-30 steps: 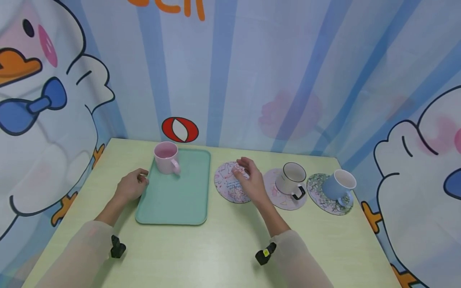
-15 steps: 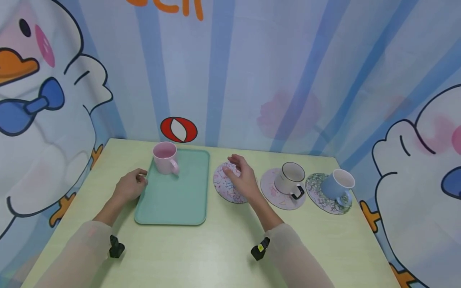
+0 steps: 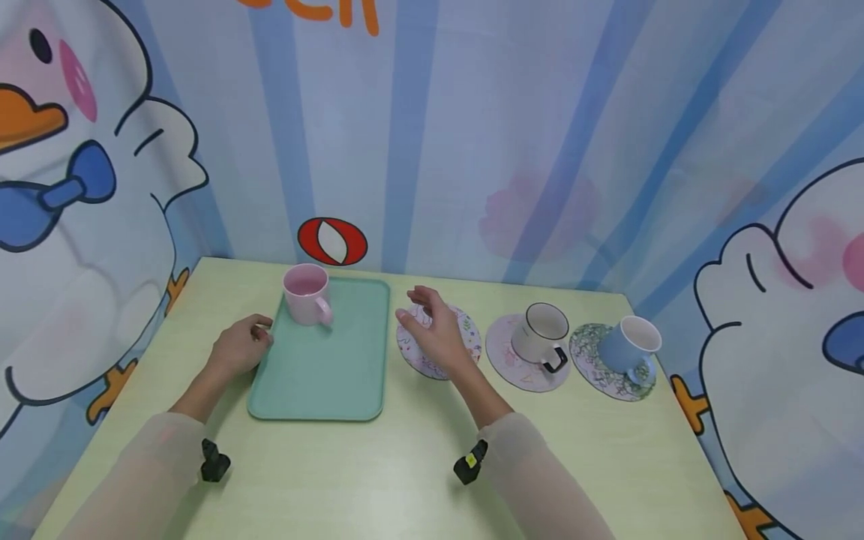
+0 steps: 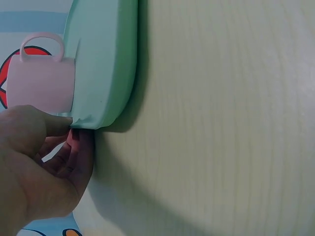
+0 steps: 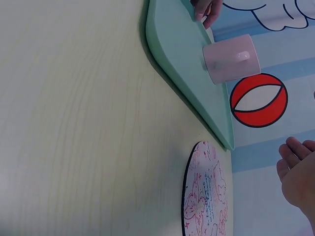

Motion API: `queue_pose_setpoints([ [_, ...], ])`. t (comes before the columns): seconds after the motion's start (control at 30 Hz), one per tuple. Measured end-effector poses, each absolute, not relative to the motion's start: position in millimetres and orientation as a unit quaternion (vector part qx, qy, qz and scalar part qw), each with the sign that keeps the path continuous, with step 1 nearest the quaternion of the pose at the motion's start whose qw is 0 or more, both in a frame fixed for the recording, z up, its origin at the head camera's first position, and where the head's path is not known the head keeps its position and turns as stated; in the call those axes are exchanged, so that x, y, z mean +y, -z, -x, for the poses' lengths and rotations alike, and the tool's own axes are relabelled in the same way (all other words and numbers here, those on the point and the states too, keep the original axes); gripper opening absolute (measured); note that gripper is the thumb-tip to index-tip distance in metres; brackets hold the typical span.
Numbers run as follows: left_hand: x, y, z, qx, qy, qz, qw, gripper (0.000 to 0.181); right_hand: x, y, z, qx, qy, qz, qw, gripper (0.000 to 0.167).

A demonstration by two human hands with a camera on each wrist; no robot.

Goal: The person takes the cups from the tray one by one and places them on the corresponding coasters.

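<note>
My left hand pinches the left edge of a mint-green tray, thumb on the rim and fingers beneath it in the left wrist view. A pink mug stands upright at the tray's far left corner, its handle towards me. Over a round patterned coaster hovers my right hand, fingers loosely bent and holding nothing. In the right wrist view this coaster lies flat beside the tray, apart from the hand.
Farther right, a white mug with a black handle stands on a pink coaster. Beside it a blue mug sits on a green floral coaster. A cartoon-printed curtain borders the table's back and sides.
My right hand has moved left, from the coaster's right part to over its middle and left. The left hand stays at the tray's edge; tray and mugs stand as before.
</note>
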State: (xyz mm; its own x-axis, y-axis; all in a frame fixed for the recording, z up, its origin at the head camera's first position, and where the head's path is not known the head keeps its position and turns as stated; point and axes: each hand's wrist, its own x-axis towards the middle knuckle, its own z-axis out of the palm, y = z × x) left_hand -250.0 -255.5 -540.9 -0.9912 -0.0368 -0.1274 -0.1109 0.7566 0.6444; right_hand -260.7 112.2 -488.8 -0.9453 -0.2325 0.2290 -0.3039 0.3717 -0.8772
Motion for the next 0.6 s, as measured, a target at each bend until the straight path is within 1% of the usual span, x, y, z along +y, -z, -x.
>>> queue_pose_setpoints([
  [0.6, -257, 541, 251, 0.938, -0.340, 0.029, 0.052, 0.042, 91, 490, 262, -0.829, -0.529, -0.178, 0.019, 0.064],
])
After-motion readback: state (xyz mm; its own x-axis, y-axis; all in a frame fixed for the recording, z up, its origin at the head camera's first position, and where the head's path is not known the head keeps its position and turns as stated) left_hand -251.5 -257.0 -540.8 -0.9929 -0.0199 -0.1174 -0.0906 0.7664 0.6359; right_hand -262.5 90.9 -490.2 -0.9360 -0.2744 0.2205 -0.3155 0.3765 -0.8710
